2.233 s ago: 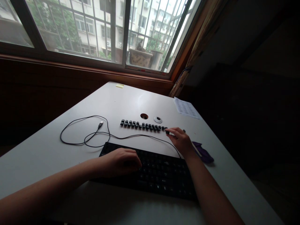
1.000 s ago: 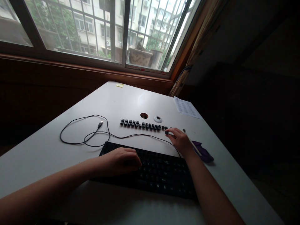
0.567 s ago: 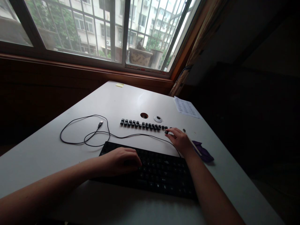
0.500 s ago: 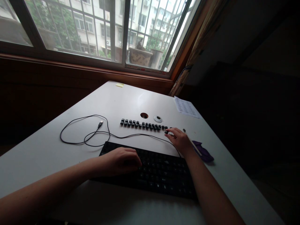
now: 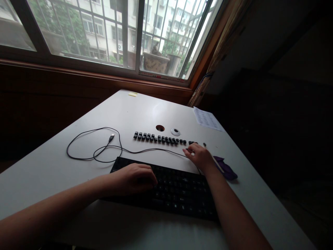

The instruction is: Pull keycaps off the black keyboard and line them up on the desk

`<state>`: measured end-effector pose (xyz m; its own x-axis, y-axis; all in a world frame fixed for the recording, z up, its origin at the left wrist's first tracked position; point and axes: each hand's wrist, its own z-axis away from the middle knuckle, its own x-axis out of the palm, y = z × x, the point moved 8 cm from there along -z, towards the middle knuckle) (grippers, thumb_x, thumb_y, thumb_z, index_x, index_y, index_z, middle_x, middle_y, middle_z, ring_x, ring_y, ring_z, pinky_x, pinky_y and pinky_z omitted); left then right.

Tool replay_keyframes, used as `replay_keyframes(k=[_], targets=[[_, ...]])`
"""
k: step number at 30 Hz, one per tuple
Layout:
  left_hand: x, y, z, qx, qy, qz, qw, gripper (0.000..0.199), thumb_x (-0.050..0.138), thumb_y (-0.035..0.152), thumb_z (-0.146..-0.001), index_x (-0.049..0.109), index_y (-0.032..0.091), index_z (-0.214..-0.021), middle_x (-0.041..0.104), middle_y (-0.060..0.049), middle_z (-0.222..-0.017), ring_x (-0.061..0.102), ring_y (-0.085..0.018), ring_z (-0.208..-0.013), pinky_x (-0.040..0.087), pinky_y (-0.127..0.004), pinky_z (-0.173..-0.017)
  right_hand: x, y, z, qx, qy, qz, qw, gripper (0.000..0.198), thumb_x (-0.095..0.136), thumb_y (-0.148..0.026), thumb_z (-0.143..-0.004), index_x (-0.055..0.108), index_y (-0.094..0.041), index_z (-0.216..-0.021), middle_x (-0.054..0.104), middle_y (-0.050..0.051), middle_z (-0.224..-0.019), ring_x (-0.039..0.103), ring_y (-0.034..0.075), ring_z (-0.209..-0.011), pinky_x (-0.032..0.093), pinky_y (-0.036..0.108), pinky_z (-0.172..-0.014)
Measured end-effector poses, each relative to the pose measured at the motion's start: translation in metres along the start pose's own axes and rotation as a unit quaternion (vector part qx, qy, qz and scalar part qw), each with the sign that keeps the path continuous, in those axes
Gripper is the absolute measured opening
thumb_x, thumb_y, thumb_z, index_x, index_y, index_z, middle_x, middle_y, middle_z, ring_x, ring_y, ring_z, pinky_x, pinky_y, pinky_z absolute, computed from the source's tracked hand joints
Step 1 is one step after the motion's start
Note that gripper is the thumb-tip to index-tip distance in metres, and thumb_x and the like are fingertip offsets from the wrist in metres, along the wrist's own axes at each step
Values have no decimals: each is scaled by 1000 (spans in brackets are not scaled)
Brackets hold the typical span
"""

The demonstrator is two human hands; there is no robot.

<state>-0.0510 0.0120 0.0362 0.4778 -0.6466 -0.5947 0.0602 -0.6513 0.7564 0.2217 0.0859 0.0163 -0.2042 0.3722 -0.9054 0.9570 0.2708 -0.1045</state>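
My left hand (image 5: 134, 178) rests over the left half of a black keyboard (image 5: 179, 194), its fingers curled down onto the keys. Whatever lies under those fingertips is hidden. Beyond the keyboard's back right edge, my right hand (image 5: 199, 155) pinches a small dark keycap (image 5: 187, 149) between thumb and fingers, mostly covered by them. Just past it runs a double row of loose black keycaps (image 5: 163, 139), and a few more dark keycaps (image 5: 191, 142) sit close to the knuckles. The keyboard's thin black cable (image 5: 156, 149) passes between the rows and the keyboard.
The cable loops at the left and ends in a USB plug (image 5: 111, 138). Behind the keycaps are a round desk hole (image 5: 160, 128) and its ring-shaped cover (image 5: 175, 132). Purple cloth (image 5: 225, 169) and a pale stick (image 5: 218, 164) lie right; printed paper (image 5: 208, 119) sits at the far edge.
My right hand has drawn back slightly toward the keyboard from the end of the keycap row, and the pinched keycap is less visible. My left hand stays put.
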Motion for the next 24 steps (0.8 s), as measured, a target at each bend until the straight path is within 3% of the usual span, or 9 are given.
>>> replay_keyframes(k=[8, 14, 19, 24], targets=[[-1, 1, -1, 11, 10, 1, 1000, 15, 61, 18, -92, 67, 16, -106, 67, -7, -96, 65, -15, -82, 53, -23, -73, 13, 7, 1, 38, -58, 36, 997, 33, 57, -47, -89, 57, -22, -69, 62, 1, -75, 58, 16, -62, 35, 27, -55], [-1, 3, 0, 13, 8, 0, 1000, 16, 60, 19, -93, 67, 17, -107, 67, -7, -96, 65, -15, -84, 53, -23, -73, 5, 10, 0, 29, -17, 7, 999, 44, 49, -53, -94, 54, -22, -63, 60, 2, -68, 55, 16, -59, 38, 28, -58], [0, 1, 0, 6, 3, -7, 1000, 15, 61, 18, -92, 67, 16, -106, 67, -7, -96, 64, -15, -84, 53, -23, -74, -5, 18, 1, 37, 50, -13, 998, 29, 50, -39, -95, 61, -22, -74, 64, 4, -74, 59, 20, -68, 43, 31, -65], [0, 0, 0, 2, 5, -8, 1000, 15, 61, 18, -92, 67, 16, -106, 67, -7, -96, 65, -15, -83, 52, -23, -74, -1, 12, 1, -2, 16, -68, 998, 17, 54, -30, -91, 69, -22, -92, 68, 6, -89, 63, 20, -76, 48, 32, -73]])
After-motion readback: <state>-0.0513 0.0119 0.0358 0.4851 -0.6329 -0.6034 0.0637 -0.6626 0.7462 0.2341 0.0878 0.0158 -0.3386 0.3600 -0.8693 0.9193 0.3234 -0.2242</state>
